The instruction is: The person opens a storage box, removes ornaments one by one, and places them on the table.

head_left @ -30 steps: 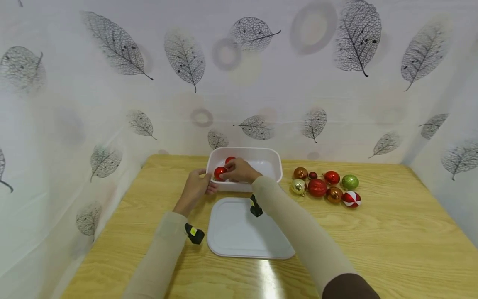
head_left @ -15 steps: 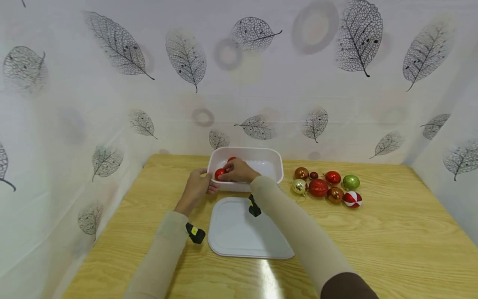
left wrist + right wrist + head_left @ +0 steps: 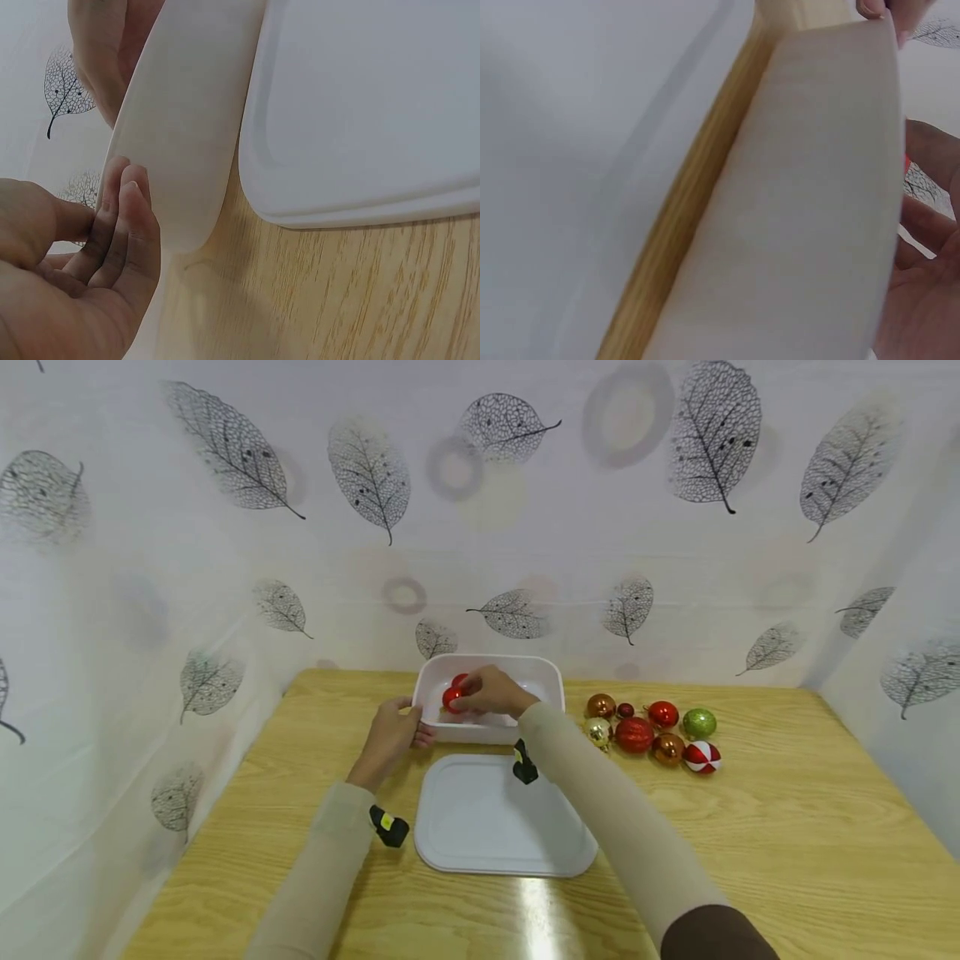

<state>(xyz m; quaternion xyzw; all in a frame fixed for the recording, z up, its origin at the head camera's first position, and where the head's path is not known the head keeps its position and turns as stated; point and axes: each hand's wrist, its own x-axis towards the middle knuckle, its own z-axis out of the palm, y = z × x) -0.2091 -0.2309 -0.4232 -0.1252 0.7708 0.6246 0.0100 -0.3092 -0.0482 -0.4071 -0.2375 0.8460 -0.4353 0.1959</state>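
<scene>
A white plastic container [image 3: 534,737] stands near the back of the table. My left hand [image 3: 388,735] grips its left front corner; in the left wrist view several fingers [image 3: 135,225] lie against the outer wall [image 3: 187,112]. My right hand [image 3: 498,692] reaches over the front rim and pinches a shiny red ball ornament [image 3: 451,698] inside, at the left end. Right behind it another red ball ornament [image 3: 459,680] is partly covered. From the right wrist, the container wall [image 3: 802,180] hides most of the ornament and parts of the right hand [image 3: 922,292].
A white lid [image 3: 502,818] lies flat in front of the container. To the right is a cluster of several ornaments, among them a green ball [image 3: 699,723], a red-and-white one [image 3: 702,757] and a gold one [image 3: 598,732]. A leaf-print curtain [image 3: 517,560] hangs behind the table.
My right hand has shifted slightly right and back, and the front red ball ornament has moved with it, nearer to the other one. My left hand stays at the container's corner.
</scene>
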